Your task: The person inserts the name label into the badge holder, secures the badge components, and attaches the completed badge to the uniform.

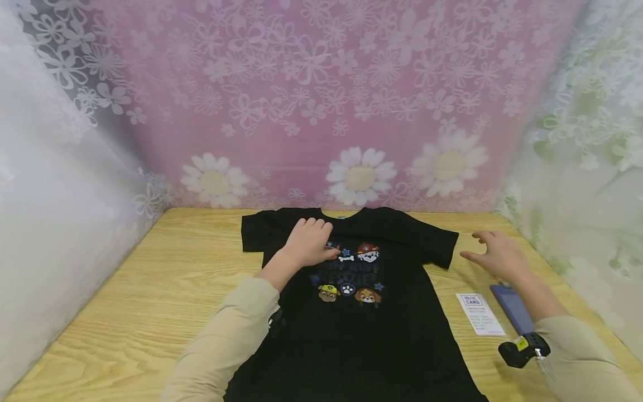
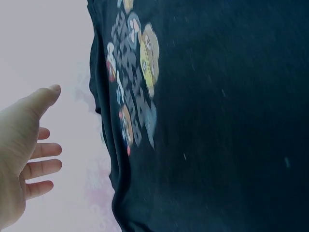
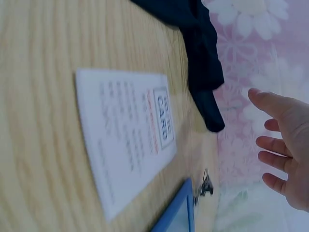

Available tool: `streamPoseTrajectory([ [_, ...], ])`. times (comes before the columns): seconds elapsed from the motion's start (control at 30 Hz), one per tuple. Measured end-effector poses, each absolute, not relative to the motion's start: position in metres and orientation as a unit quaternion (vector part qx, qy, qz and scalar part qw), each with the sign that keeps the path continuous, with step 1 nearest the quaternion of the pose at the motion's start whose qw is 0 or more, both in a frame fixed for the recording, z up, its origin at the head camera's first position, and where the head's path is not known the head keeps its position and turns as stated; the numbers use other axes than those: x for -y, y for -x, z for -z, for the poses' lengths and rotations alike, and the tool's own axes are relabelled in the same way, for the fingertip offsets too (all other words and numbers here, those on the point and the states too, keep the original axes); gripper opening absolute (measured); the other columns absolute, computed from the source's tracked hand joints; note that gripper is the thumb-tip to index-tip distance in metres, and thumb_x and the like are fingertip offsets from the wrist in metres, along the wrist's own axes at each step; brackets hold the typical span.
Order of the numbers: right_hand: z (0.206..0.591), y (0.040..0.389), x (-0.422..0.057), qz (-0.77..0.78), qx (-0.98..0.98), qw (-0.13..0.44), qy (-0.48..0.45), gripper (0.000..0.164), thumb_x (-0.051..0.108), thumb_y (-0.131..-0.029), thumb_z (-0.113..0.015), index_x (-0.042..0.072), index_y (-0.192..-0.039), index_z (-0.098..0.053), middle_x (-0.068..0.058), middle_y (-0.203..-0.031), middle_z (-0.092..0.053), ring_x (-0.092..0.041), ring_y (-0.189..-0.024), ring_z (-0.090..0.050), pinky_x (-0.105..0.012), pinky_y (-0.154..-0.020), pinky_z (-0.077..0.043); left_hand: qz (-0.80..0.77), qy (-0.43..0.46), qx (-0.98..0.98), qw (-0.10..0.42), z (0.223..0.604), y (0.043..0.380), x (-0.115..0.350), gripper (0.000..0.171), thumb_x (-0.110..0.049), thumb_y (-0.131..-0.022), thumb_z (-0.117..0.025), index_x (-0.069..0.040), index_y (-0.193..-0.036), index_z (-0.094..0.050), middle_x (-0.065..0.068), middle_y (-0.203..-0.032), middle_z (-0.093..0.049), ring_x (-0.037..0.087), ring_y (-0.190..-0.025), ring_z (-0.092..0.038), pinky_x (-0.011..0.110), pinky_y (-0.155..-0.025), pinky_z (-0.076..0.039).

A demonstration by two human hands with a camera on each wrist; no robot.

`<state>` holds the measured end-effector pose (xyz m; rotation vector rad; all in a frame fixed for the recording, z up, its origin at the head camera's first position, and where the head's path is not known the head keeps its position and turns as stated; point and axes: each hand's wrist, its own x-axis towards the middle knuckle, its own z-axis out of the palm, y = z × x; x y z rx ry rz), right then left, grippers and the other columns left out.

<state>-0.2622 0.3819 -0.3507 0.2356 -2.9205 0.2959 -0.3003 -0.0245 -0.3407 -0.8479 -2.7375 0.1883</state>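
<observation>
A black T-shirt (image 1: 361, 346) with cartoon dog faces printed on its chest lies spread on the wooden table, collar toward the back. Above the chest, near the print, is my left hand (image 1: 310, 243). In the left wrist view its fingers are loosely bent, nothing is in them, and a gap shows between them and the shirt. My right hand (image 1: 502, 257) hovers just right of the shirt's right sleeve (image 1: 442, 243), thumb and fingers spread apart and holding nothing. Below that hand lie a white printed card (image 1: 479, 314) and a blue card holder (image 1: 513, 307), partly covered by the forearm.
Bare wood of the table (image 1: 150, 290) stretches to the left of the shirt. A pink flowered curtain (image 1: 311, 100) hangs behind the table, with pale curtains (image 1: 593, 167) at the sides. A small metal clip (image 3: 206, 185) sits at the holder's end.
</observation>
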Motion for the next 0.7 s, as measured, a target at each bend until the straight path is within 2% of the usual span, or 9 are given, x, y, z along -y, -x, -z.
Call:
streamPoseTrajectory([
  [0.13, 0.353, 0.257, -0.392, -0.137, 0.983, 0.088, -0.090, 0.068, 0.042, -0.086, -0.062, -0.013, -0.123, -0.046, -0.036, -0.112, -0.050, -0.050, -0.098, -0.048, -0.058, -0.075, -0.040, -0.078, 0.305, 0.939, 0.139, 0.342, 0.298, 0.013, 0.049, -0.057, -0.085, -0.055, -0.012, -0.106, -0.056, 0.002, -0.094, -0.056, 0.020, -0.088, -0.053, 0.033, -0.075, -0.039],
  [0.33, 0.356, 0.248, -0.411, -0.191, 0.973, 0.074, -0.106, 0.065, 0.031, -0.087, -0.065, -0.017, -0.124, -0.043, -0.039, -0.115, -0.047, -0.052, -0.103, -0.045, -0.060, -0.079, -0.039, -0.082, 0.321, 0.934, 0.135, 0.343, 0.297, -0.003, 0.054, -0.058, -0.085, -0.054, -0.013, -0.115, -0.057, 0.003, -0.103, -0.058, 0.022, -0.096, -0.054, 0.035, -0.080, -0.040],
  [0.53, 0.359, 0.236, -0.432, -0.222, 0.971, 0.033, -0.088, 0.068, 0.032, -0.088, -0.063, -0.018, -0.127, -0.037, -0.040, -0.118, -0.043, -0.053, -0.106, -0.041, -0.060, -0.079, -0.038, -0.074, 0.330, 0.933, 0.125, 0.346, 0.295, -0.014, 0.053, -0.057, -0.086, -0.053, -0.014, -0.116, -0.056, 0.002, -0.104, -0.057, 0.021, -0.095, -0.053, 0.034, -0.081, -0.040],
  [0.7, 0.362, 0.227, -0.449, -0.233, 0.969, 0.025, -0.080, 0.066, 0.029, -0.089, -0.063, -0.016, -0.128, -0.037, -0.040, -0.116, -0.044, -0.052, -0.104, -0.042, -0.059, -0.078, -0.039, -0.071, 0.333, 0.933, 0.118, 0.348, 0.294, -0.023, 0.052, -0.055, -0.087, -0.054, -0.014, -0.118, -0.056, 0.001, -0.106, -0.058, 0.020, -0.096, -0.054, 0.034, -0.081, -0.040],
])
